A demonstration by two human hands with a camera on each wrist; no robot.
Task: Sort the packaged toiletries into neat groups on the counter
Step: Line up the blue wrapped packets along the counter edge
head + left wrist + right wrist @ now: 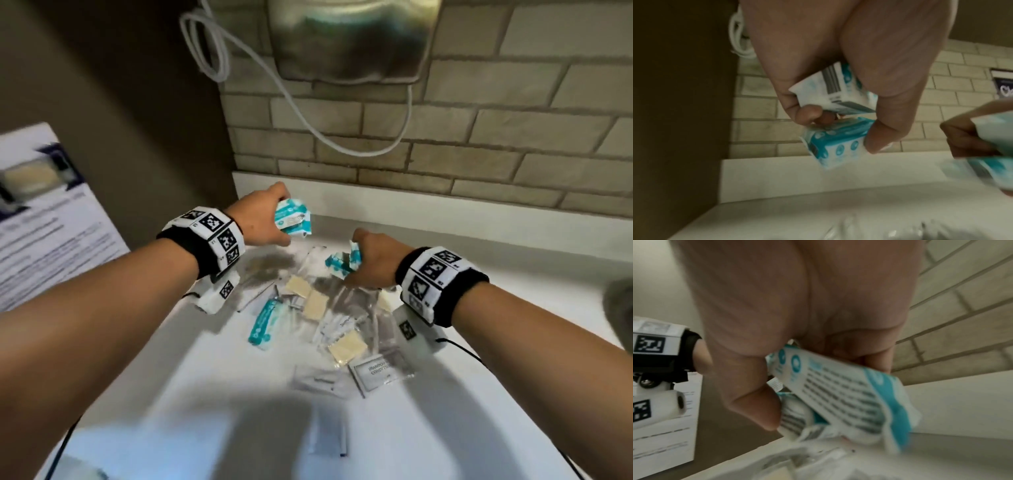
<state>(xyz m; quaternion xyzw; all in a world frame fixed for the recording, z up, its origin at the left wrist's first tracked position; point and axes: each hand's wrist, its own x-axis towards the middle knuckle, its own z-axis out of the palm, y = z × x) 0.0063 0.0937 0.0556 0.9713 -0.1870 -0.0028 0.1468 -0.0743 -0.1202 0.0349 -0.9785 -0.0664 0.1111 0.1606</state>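
- Teal-and-white packets (294, 219) are held above the white counter (496, 359), near its back edge, by the left hand (260, 219); the fingers (807, 113) and thumb are curled round at least two packets.
- A second bunch of teal-and-white packets (344, 262) is gripped by the right hand (373, 262), just over the unsorted pile (339, 325).
- The packets are judged light, thin and crushable, with slick wrappers; a pinch across the flat faces is advised, since stacked packets may slide apart.
- In the pile, cream soap squares (347, 349), clear sachets and one loose teal packet (263, 323) are lying overlapped.
- Barcodes on the left-hand packets are shown only by the left wrist view; printed text panels on the right-hand bunch (849, 394) only by the right wrist view.
- The pile layout is shown by the head view alone.
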